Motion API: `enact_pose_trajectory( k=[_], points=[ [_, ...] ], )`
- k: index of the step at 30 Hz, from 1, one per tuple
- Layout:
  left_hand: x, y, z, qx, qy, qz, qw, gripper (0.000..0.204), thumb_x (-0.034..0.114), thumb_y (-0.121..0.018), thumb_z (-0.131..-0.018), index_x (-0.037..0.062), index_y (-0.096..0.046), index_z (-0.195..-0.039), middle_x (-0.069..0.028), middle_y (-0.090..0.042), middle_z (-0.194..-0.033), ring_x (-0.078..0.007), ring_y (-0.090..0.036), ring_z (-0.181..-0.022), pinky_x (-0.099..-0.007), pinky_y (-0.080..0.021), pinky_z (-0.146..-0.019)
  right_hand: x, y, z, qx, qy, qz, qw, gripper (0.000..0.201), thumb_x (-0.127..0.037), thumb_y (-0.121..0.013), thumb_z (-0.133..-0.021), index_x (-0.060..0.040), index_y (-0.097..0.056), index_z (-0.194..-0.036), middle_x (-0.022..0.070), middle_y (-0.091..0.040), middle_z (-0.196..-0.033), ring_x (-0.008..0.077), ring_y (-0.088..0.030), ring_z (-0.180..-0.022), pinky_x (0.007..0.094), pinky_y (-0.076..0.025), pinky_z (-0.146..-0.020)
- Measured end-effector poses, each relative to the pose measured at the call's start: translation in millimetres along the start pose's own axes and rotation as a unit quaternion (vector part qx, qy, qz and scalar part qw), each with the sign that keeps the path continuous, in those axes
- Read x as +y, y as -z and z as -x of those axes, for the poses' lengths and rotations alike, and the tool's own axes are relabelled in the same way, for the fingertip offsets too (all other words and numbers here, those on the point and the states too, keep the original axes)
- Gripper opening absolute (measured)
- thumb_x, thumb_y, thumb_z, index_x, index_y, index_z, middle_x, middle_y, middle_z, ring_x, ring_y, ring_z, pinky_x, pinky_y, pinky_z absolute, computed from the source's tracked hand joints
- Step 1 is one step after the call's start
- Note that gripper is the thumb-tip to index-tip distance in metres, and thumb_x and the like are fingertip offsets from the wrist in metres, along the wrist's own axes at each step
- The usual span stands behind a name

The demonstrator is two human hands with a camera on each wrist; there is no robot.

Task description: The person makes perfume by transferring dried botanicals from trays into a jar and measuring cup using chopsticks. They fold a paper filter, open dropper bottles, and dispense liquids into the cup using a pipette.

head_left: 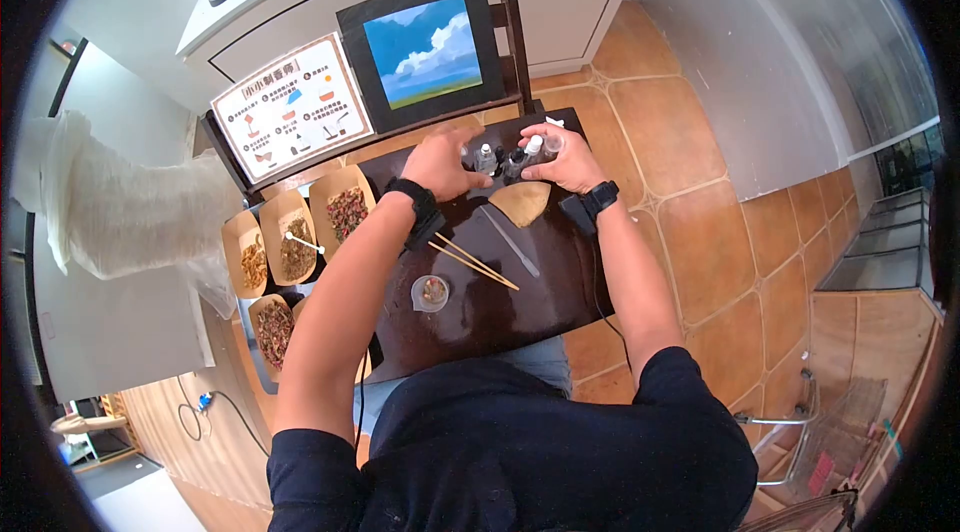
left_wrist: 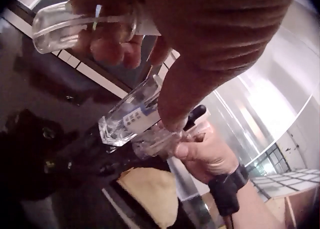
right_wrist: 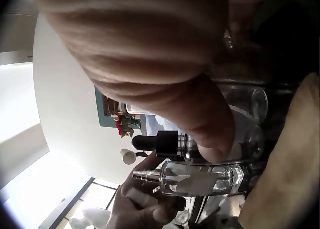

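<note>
Both hands are at the cluster of small bottles near the table's far edge. My left hand (head_left: 440, 167) curls its fingers round a clear glass bottle (left_wrist: 52, 29); its thumb overlaps a square, labelled spray bottle (left_wrist: 132, 116) in the left wrist view. That spray bottle (right_wrist: 197, 179) stands upright beside a black-topped dropper bottle (right_wrist: 167, 144). My right hand (head_left: 572, 164) holds the dropper bottle with its thumb across the front, its other fingers mostly hidden behind. A white-capped bottle (head_left: 534, 146) is within the right hand's reach. Just below lies a folded tan filter paper (head_left: 520, 202).
On the dark table (head_left: 470, 332) lie wooden chopsticks (head_left: 475, 262), a slim clear stick (head_left: 510, 242) and a small cup (head_left: 431, 293) with bits inside. Paper trays of dried herbs (head_left: 347, 214) stand at left. An instruction board (head_left: 293, 107) and a cloud picture (head_left: 425, 52) lean behind.
</note>
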State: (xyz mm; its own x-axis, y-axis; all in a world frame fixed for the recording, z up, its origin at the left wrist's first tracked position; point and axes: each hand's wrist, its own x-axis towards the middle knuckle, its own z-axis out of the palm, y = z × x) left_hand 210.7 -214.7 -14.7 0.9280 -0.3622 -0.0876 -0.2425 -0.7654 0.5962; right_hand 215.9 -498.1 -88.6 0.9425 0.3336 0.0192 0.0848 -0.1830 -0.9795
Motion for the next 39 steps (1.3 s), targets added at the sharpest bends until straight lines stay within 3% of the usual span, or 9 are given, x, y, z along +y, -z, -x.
enact_pose_trajectory(
  k=[2, 5, 10, 19, 26, 32, 34, 37, 39],
  points=[
    [-1, -5, -4, -0.001, -0.009, -0.018, 1.000, 0.083, 0.036, -0.098, -0.074, 0.0116, -0.068, -0.147, -0.0222, -0.074, -0.132, -0.0398, -0.068, -0.128, -0.0476, -0.055, -0.108, 1, -2, 1, 0.004, 0.008, 0.005, 1.000, 0.065, -0.002, -0.099, -0.075, -0.0060, -0.070, -0.133, 0.0020, -0.078, -0.120, 0.0122, -0.071, -0.110, 0.0307, -0.056, -0.101],
    [-1, -10, -7, 0.018, -0.004, -0.019, 1.000, 0.070, 0.032, -0.096, -0.077, 0.0114, -0.073, -0.140, -0.0206, -0.075, -0.131, -0.0389, -0.069, -0.126, -0.0472, -0.056, -0.106, 2, -5, 2, 0.009, 0.001, 0.003, 1.000, 0.063, 0.001, -0.098, -0.074, -0.0055, -0.072, -0.131, 0.0021, -0.078, -0.121, 0.0123, -0.070, -0.111, 0.0300, -0.056, -0.101],
    [0, -11, -10, 0.000, 0.005, -0.003, 1.000, 0.041, 0.027, -0.089, -0.081, 0.0089, -0.082, -0.117, -0.0214, -0.078, -0.119, -0.0409, -0.073, -0.114, -0.0483, -0.058, -0.101, -6, -7, 2, 0.016, -0.005, 0.076, 0.997, 0.047, -0.008, -0.100, -0.075, -0.0068, -0.076, -0.115, -0.0007, -0.077, -0.109, 0.0106, -0.069, -0.101, 0.0298, -0.056, -0.094],
    [-3, -9, -8, 0.012, 0.017, -0.028, 0.999, 0.035, 0.026, -0.086, -0.083, 0.0111, -0.083, -0.115, -0.0190, -0.080, -0.113, -0.0402, -0.074, -0.110, -0.0500, -0.059, -0.096, -6, -9, -1, 0.028, -0.009, 0.078, 0.997, 0.042, -0.009, -0.099, -0.076, -0.0072, -0.077, -0.111, 0.0002, -0.077, -0.099, 0.0102, -0.069, -0.093, 0.0297, -0.057, -0.087],
    [-10, -5, -6, 0.019, 0.028, -0.044, 0.998, 0.035, 0.027, -0.085, -0.083, 0.0113, -0.083, -0.114, -0.0199, -0.081, -0.109, -0.0410, -0.076, -0.106, -0.0497, -0.060, -0.094, -8, -4, -5, 0.017, 0.006, 0.114, 0.993, 0.042, -0.010, -0.099, -0.077, -0.0061, -0.077, -0.112, -0.0004, -0.077, -0.102, 0.0102, -0.069, -0.095, 0.0298, -0.056, -0.088],
    [-19, 0, -11, -0.024, 0.025, -0.008, 0.999, 0.042, 0.027, -0.089, -0.077, 0.0053, -0.081, -0.112, -0.0208, -0.079, -0.120, -0.0409, -0.074, -0.112, -0.0473, -0.058, -0.100, -12, -4, -7, -0.021, 0.013, 0.069, 0.997, 0.047, -0.009, -0.100, -0.076, -0.0054, -0.078, -0.118, 0.0015, -0.078, -0.111, 0.0113, -0.070, -0.102, 0.0298, -0.056, -0.096],
    [-19, 2, -14, -0.065, -0.041, -0.003, 0.997, 0.040, 0.023, -0.089, -0.075, 0.0041, -0.079, -0.109, -0.0185, -0.078, -0.128, -0.0396, -0.074, -0.115, -0.0465, -0.058, -0.102, -14, -6, -7, -0.036, 0.009, 0.063, 0.997, 0.050, -0.010, -0.100, -0.076, -0.0040, -0.079, -0.121, 0.0030, -0.078, -0.113, 0.0122, -0.071, -0.105, 0.0303, -0.056, -0.099],
    [-27, -6, -20, -0.049, -0.107, 0.009, 0.993, 0.039, 0.017, -0.087, -0.074, 0.0028, -0.076, -0.108, -0.0163, -0.077, -0.134, -0.0393, -0.074, -0.116, -0.0459, -0.058, -0.102, -13, -7, -7, -0.035, 0.001, 0.061, 0.998, 0.051, -0.010, -0.100, -0.076, -0.0027, -0.079, -0.121, 0.0033, -0.079, -0.115, 0.0127, -0.072, -0.107, 0.0306, -0.056, -0.100],
    [-17, -1, -22, -0.085, -0.079, 0.006, 0.993, 0.040, 0.016, -0.086, -0.074, 0.0025, -0.075, -0.109, -0.0166, -0.077, -0.135, -0.0396, -0.074, -0.117, -0.0455, -0.058, -0.102, -13, -8, -7, -0.023, 0.006, 0.073, 0.997, 0.049, -0.012, -0.100, -0.075, -0.0040, -0.080, -0.120, 0.0050, -0.080, -0.113, 0.0143, -0.073, -0.106, 0.0314, -0.057, -0.098]
  ],
)
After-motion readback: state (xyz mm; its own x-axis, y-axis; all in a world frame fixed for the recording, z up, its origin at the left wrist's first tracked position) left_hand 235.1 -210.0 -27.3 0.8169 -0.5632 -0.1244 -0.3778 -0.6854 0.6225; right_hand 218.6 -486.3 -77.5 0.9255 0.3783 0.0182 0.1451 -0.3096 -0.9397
